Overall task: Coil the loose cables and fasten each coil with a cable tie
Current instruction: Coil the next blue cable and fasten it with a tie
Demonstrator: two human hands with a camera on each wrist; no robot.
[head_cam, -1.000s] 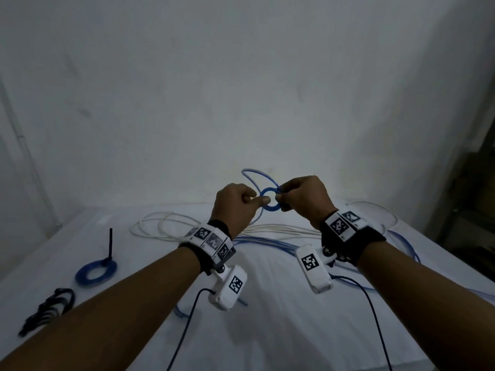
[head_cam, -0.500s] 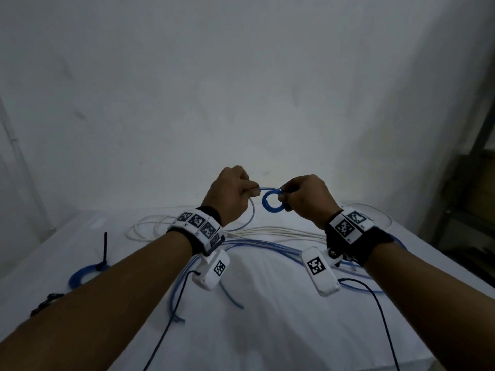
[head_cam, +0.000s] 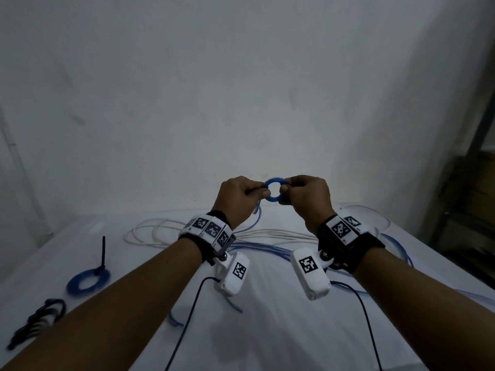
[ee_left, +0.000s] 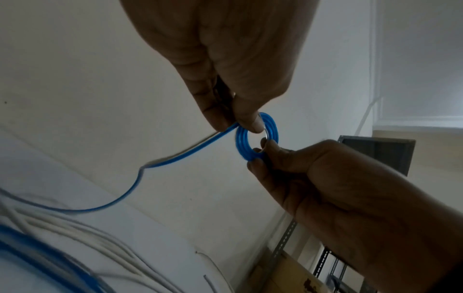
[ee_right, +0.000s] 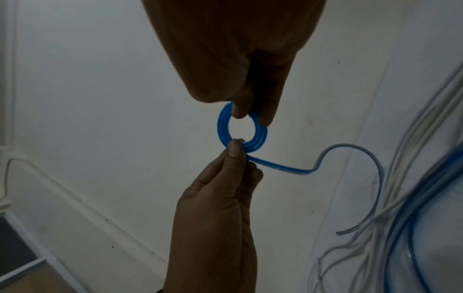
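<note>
Nearest, at the lower left of the head view, a bundle of black cable ties lies on the white table. Just beyond it rests a finished blue coil, with a black tie tail standing up from its far edge. Farther back, across the middle of the table, loose white cables and loose blue cables sprawl in long loops. Above them, raised off the table at frame centre, both hands hold a small blue coil upright between them. The left hand has its grip pinched on the coil's left rim, thumb and forefinger clamped where the blue tail leaves the ring and droops toward the table. The right hand pinches the opposite rim with curled fingertips.
</note>
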